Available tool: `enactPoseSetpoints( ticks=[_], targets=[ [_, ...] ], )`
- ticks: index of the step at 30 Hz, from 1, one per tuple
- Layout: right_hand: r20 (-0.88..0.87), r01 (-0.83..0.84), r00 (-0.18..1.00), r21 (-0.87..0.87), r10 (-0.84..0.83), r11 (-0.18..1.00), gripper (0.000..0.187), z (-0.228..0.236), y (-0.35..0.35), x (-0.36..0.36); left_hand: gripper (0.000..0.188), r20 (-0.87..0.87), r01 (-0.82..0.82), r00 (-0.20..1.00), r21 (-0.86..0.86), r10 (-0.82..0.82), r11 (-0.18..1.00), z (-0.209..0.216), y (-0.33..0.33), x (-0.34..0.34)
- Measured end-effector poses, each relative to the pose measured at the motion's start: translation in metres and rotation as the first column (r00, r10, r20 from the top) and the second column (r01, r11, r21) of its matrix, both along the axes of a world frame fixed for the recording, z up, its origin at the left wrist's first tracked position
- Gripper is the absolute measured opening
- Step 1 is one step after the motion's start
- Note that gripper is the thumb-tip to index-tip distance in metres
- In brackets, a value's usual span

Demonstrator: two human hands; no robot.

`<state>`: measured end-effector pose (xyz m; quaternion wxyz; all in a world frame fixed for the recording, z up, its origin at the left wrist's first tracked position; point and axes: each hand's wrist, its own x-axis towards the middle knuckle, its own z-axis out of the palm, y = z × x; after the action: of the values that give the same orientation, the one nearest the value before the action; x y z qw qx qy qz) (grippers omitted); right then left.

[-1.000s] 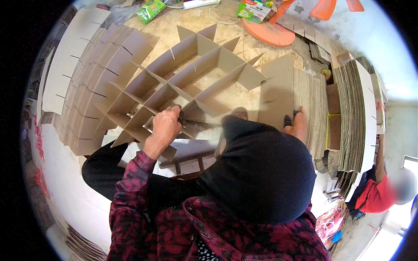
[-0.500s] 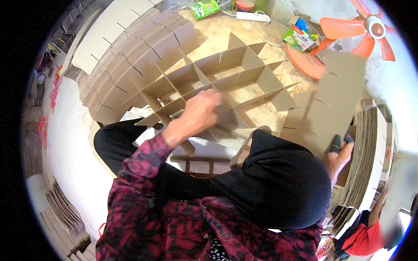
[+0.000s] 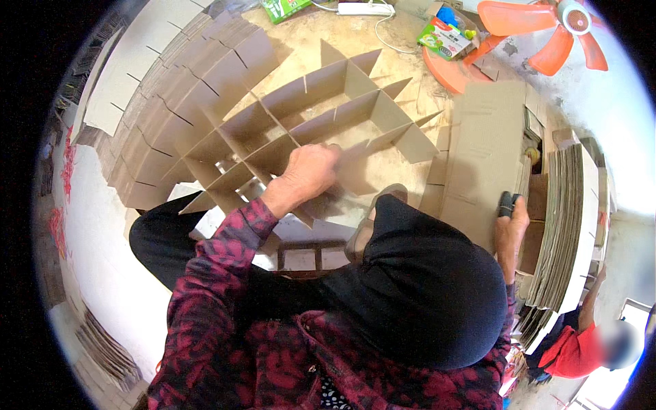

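Note:
A grid of interlocking brown cardboard dividers stands on the worn wooden board in front of me. My left hand is closed at the near part of this grid, its fingers pinching a divider edge; fingertips and the divider's near end are partly blurred. Off to the right, my right hand grips the lower right edge of a long flat cardboard sheet. Dark covers wrap some of its fingertips. The sheet leans beside the grid, apart from it, and shows faint crease lines.
Stacked slotted cardboard strips fill the left side. An orange fan, a green-and-white box and a white power strip stand at the back. More cardboard is stacked at right. Behind it is a person in red.
My right hand has swung the cardboard sheet from a slant to a more upright, broadside position. My left hand stays at the grid, whose near dividers have spread. The whole view has shifted slightly.

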<state>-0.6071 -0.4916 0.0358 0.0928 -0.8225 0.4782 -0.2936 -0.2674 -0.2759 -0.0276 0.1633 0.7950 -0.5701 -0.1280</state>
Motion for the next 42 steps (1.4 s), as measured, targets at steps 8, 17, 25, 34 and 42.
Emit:
enactPoseSetpoints(
  ticks=[8,17,25,34,42],
  targets=[
    [-0.032,-0.323,0.946,-0.038,0.322,0.946,0.014,0.052,0.007,0.058,0.013,-0.059,-0.065,0.996,0.099,0.071,0.993,-0.001,0.006,0.001],
    [0.04,-0.753,0.646,0.199,0.763,0.627,0.038,0.067,0.012,0.189,0.016,-0.098,-0.066,0.993,-0.015,0.064,0.998,-0.005,-0.002,-0.01],
    [0.019,-0.822,0.542,0.224,0.84,0.525,0.049,0.066,0.004,0.243,0.018,-0.131,-0.092,0.988,-0.05,0.085,0.994,-0.015,-0.004,-0.006],
    [-0.045,-0.833,0.524,0.183,0.851,0.522,0.048,0.064,0.005,0.254,0.016,-0.137,-0.086,0.987,-0.009,0.084,0.996,-0.017,-0.005,0.001],
    [-0.066,-0.78,0.542,0.333,0.838,0.53,0.04,0.052,0.007,0.249,0.019,-0.138,-0.073,0.988,-0.014,0.07,0.997,-0.016,-0.007,-0.002]
  ],
)
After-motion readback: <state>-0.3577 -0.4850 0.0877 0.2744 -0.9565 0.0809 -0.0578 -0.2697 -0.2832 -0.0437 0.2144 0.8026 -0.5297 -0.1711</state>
